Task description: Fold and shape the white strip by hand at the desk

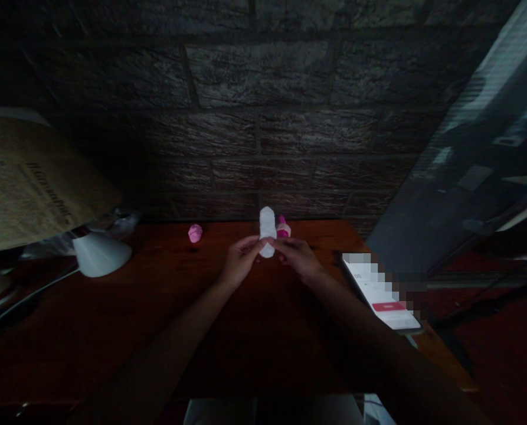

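My left hand (242, 258) and my right hand (299, 257) meet over the table, each pinching the lower part of a white oblong strip with rounded ends (267, 223). The strip stands upright between my thumbs, and its exact kind is unclear in the dim light. Just behind my right fingers is a bright pink object with a paler pink band (283, 228), partly hidden by the hand and the strip. Further left, a small crumpled pink ball (195, 234) lies near the back of the table.
The wooden table (166, 307) meets a dark brick wall (258, 136). At left stand a lamp with a white base (101, 255) and a printed brown paper shade (37, 177). A phone with a lit screen (380, 295), partly pixelated, lies near the right edge.
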`<state>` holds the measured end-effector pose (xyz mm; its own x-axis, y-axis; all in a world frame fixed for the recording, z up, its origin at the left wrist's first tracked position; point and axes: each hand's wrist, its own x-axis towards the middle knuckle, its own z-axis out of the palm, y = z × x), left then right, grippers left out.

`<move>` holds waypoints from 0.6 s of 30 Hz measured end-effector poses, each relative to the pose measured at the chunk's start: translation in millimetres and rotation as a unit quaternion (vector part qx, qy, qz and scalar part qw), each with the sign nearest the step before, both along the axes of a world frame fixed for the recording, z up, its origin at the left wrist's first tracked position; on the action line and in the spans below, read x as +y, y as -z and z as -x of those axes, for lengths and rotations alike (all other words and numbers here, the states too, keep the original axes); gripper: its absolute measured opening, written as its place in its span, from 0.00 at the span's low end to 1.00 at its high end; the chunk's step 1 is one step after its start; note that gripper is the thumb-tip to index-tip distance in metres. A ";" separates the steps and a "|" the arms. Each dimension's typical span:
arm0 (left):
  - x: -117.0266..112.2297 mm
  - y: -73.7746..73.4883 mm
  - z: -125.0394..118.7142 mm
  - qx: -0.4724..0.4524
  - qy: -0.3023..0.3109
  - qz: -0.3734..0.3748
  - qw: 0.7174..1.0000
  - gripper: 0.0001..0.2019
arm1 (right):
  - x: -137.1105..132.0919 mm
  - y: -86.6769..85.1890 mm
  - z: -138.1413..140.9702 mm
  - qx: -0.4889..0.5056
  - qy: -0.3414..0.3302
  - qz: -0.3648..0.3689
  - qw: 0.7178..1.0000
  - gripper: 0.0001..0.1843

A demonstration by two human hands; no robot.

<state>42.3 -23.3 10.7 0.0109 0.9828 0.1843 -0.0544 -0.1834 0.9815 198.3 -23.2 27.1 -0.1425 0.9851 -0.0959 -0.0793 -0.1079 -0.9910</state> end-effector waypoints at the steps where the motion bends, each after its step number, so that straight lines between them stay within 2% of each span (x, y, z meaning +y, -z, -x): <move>1: 0.0 0.1 -0.1 -0.002 -0.001 0.000 1.000 0.16 | -0.1 0.7 0.5 -0.003 -0.005 0.001 1.000 0.20; 6: 1.5 2.5 1.1 0.001 -0.002 -0.005 1.000 0.15 | -1.5 2.6 4.5 -0.016 -0.021 0.004 1.000 0.22; 18: 1.3 2.3 1.9 0.035 0.001 -0.003 0.999 0.15 | -5.6 -0.8 6.6 -0.021 -0.009 0.003 1.000 0.23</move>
